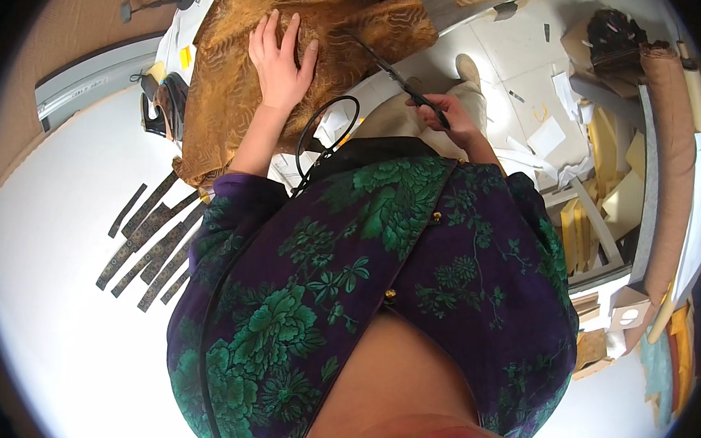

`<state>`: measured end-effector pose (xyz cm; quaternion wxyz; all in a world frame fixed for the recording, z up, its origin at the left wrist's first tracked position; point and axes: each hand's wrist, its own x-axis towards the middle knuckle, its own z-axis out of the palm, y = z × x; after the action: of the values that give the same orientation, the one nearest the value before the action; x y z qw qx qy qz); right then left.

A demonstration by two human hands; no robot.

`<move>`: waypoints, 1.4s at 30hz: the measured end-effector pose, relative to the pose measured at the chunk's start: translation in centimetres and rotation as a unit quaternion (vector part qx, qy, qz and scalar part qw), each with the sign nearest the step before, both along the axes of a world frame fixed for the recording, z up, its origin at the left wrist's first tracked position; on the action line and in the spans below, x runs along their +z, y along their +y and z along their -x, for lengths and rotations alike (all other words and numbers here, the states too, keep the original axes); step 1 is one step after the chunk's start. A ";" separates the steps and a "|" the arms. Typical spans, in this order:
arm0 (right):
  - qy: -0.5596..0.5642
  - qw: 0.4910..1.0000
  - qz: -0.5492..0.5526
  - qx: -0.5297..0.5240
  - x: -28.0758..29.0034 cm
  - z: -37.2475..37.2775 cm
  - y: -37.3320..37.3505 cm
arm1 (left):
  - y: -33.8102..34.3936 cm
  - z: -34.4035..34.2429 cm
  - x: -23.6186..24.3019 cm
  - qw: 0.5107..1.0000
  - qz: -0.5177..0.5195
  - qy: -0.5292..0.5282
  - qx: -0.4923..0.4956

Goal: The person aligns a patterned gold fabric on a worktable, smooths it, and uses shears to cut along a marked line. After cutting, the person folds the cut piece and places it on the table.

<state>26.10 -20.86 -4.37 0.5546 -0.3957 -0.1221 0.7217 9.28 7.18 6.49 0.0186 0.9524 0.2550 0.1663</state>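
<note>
A large brown fabric (222, 91) with a wavy pattern lies draped across the work surface at the top. My left hand (283, 66) rests flat on it, fingers extended and slightly apart. My right hand (451, 117) grips long black scissors (403, 82) by the handles, with the blades angled up to the left, their tips at the fabric. Whether the tips cut into it, I cannot tell. A looped black cord (351, 111) arches beside the fabric, just right of my left wrist.
Dark patterned strips (144, 246) lie on the white table (51, 265) at left. Black items (165, 103) sit near its back. Below are my shoe (468, 66) and a tiled floor (506, 44) with scraps. At right are a shelf with yellow pieces (603, 154) and a brown roll (666, 182).
</note>
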 end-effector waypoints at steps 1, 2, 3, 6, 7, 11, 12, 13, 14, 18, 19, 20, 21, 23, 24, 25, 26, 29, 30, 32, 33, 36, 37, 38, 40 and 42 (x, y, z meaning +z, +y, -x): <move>0.000 1.000 -0.002 0.000 -0.2 0.0 0.0 | 0.0 0.0 -0.1 0.999 0.021 0.027 0.012; -0.001 1.000 -0.003 0.001 -0.4 0.0 -0.1 | -0.2 0.0 0.0 0.997 0.042 0.053 0.024; 0.000 1.000 -0.004 0.002 -0.2 0.0 -0.1 | -0.3 0.0 -0.1 0.994 0.064 0.080 0.036; -0.007 1.000 0.000 0.005 0.3 -0.3 -0.2 | 0.0 0.3 -0.4 0.992 0.083 0.088 0.032; -0.011 1.000 -0.001 0.004 0.4 -0.3 -0.2 | 0.0 0.3 -0.4 0.992 0.082 0.088 0.033; -0.016 1.000 -0.007 0.002 1.0 -0.6 -0.4 | 0.1 0.4 -0.6 0.992 0.081 0.091 0.035; -0.014 1.000 -0.009 0.001 1.1 -0.7 -0.4 | 0.1 0.4 -0.6 0.992 0.081 0.092 0.034; -0.020 1.000 -0.010 0.001 1.1 -0.7 -0.5 | 0.1 0.4 -0.6 0.992 0.081 0.093 0.034; -0.025 1.000 -0.010 0.001 1.1 -0.8 -0.6 | 0.1 0.3 -0.5 0.992 0.081 0.093 0.033; -0.033 0.999 0.007 -0.001 1.9 -1.2 -0.7 | 0.1 0.4 -0.6 0.992 0.080 0.092 0.034; -0.032 0.999 0.006 0.001 1.8 -1.2 -0.8 | 0.1 0.4 -0.6 0.992 0.080 0.092 0.033; -0.031 1.000 0.005 0.002 1.5 -1.1 -1.0 | 0.1 0.4 -0.6 0.992 0.081 0.091 0.032; -0.030 1.000 0.004 0.004 1.5 -1.1 -1.0 | 0.1 0.4 -0.6 0.992 0.081 0.090 0.031; -0.035 0.999 -0.015 0.008 1.3 -1.2 -0.7 | 0.0 0.4 -0.5 0.993 0.070 0.094 0.033; -0.037 0.999 -0.024 0.011 1.4 -1.3 -0.4 | -0.1 0.4 -0.5 0.993 0.064 0.096 0.034; -0.037 0.999 -0.020 0.013 1.4 -1.3 0.0 | -0.1 0.4 -0.5 0.993 0.065 0.097 0.034; -0.037 0.999 -0.016 0.015 1.5 -1.4 0.4 | -0.1 0.3 -0.4 0.992 0.065 0.098 0.034; -0.017 1.000 -0.010 0.011 1.4 -1.4 1.3 | -0.1 0.3 -0.4 0.993 0.064 0.098 0.034; -0.007 1.000 -0.008 0.007 1.5 -1.4 1.6 | -0.2 0.3 -0.5 0.993 0.065 0.098 0.033; -0.040 0.999 -0.014 0.012 1.5 -1.4 2.1 | -0.1 0.3 -0.5 0.993 0.063 0.097 0.033; -0.056 0.998 -0.017 0.015 1.6 -1.5 2.3 | -0.1 0.3 -0.4 0.993 0.063 0.096 0.034; -0.043 0.999 -0.010 0.012 2.2 -1.6 2.6 | -0.1 0.3 -0.4 0.993 0.065 0.093 0.030; -0.055 0.998 -0.009 0.013 2.4 -1.6 2.7 | -0.1 0.3 -0.4 0.993 0.064 0.095 0.031; -0.068 0.998 -0.008 0.015 2.8 -1.6 2.6 | -0.2 0.3 -0.5 0.993 0.064 0.097 0.032; -0.082 0.997 -0.002 0.017 3.0 -1.5 2.5 | -0.2 0.2 -0.4 0.992 0.064 0.100 0.033; -0.082 0.996 0.008 0.018 2.9 -1.5 2.3 | -0.1 0.2 -0.3 0.992 0.063 0.102 0.034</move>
<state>27.56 -18.53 -1.43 0.5265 -0.4559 -0.1680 0.6976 9.08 7.07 6.16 0.0472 0.9520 0.2979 0.0526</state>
